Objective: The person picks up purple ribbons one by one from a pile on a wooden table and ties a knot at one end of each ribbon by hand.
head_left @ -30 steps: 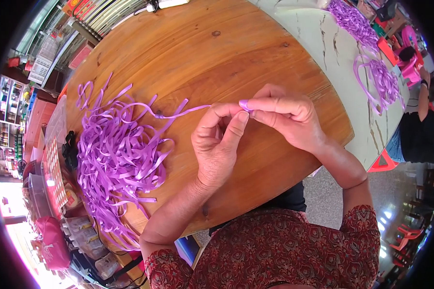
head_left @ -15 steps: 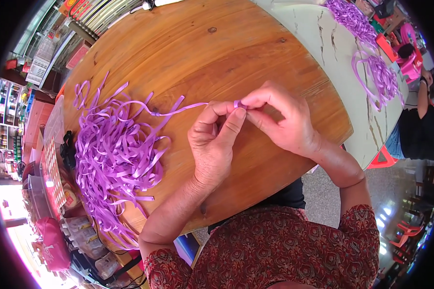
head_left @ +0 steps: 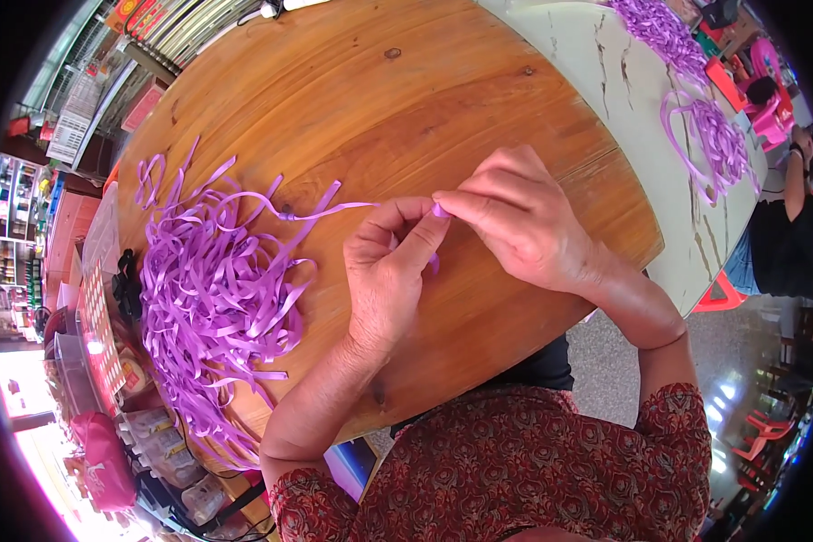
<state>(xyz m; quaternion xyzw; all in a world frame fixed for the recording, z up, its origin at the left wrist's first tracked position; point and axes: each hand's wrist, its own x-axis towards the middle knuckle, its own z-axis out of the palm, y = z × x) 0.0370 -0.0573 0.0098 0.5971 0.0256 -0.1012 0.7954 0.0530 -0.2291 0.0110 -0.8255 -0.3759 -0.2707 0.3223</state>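
Observation:
A narrow purple ribbon stretches from the heap on the left into my fingers. My left hand is closed, thumb and forefinger pinching the ribbon, and a short end hangs below those fingers. Against its fingertips, my right hand pinches the same bit of ribbon, where a small purple fold shows between the two hands. Its exact shape is hidden by the fingers. Left of my left hand lies a large tangled pile of purple ribbons on the wooden table.
Beyond the table's right edge stands a white marbled table with more purple ribbons. A person in black is at the far right. Boxes and plastic bags crowd the left edge, near a pink pouch.
Both hands have shifted slightly left. The right fingers have drawn together over the ribbon, and the small loop seen earlier is now mostly covered. A ribbon end now shows below the left fingers.

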